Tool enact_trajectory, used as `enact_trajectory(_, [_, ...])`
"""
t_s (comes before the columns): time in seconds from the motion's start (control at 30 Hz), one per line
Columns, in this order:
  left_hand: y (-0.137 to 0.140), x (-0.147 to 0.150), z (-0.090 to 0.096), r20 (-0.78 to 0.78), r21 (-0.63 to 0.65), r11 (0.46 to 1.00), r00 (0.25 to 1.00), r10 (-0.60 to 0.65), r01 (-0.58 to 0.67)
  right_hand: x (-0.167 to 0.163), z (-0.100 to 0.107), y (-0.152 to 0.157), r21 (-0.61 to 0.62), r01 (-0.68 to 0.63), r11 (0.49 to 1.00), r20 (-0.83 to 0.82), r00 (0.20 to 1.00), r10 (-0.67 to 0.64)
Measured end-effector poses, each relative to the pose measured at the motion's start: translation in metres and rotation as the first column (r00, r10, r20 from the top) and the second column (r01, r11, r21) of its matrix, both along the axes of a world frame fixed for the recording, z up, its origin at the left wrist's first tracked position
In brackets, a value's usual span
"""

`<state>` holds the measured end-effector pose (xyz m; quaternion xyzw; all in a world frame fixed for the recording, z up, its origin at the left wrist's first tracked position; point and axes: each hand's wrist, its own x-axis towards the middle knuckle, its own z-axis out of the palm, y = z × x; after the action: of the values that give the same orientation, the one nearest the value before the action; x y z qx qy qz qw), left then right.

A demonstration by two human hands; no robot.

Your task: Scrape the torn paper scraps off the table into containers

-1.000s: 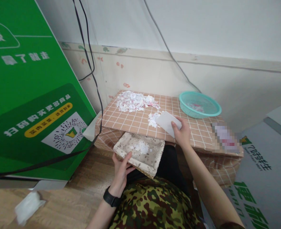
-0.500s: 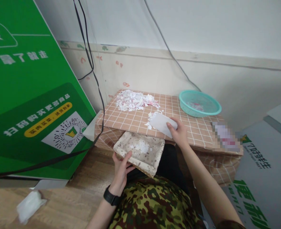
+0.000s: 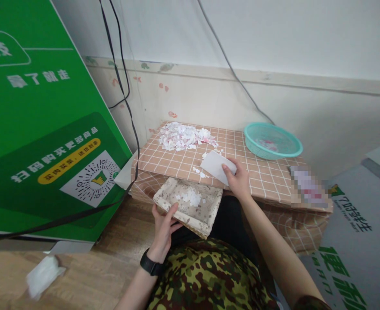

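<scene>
My left hand [image 3: 164, 224] grips the near-left edge of a shallow, stained white tray [image 3: 206, 230], thumb over the rim. Small white paper scraps [image 3: 191, 197] lie inside it. The tray is tilted and sits just below the front edge of the table. In my right hand [image 3: 240, 177] is a flat white card [image 3: 217, 165], held at its right end close over the tablecloth. A few loose scraps [image 3: 200, 172] lie beside the card's left end. Behind it spreads a larger heap of torn paper [image 3: 180, 135], mostly white with some pink.
A turquoise plastic basket [image 3: 293, 148] with some scraps stands at the back right of the checked tablecloth [image 3: 264, 181]. A blurred flat item [image 3: 308, 185] lies at the right corner. Black cables [image 3: 125, 92] hang at left beside a green panel [image 3: 48, 112].
My right hand has drawn the card slightly left and toward the table's front edge. Some scraps now show at the card's left. The tray stays in my left hand.
</scene>
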<state>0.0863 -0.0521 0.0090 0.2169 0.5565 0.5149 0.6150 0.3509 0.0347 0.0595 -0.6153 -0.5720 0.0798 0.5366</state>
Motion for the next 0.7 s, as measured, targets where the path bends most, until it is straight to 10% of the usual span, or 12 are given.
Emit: enact_trajectory(0.7, [0.003, 0.002, -0.002, 0.024, 0.007, 1.000, 0.999, 0.020, -0.021, -0.035, -0.004, 0.006, -0.061, -0.224, 0.973, -0.019, 0.975, 0.223])
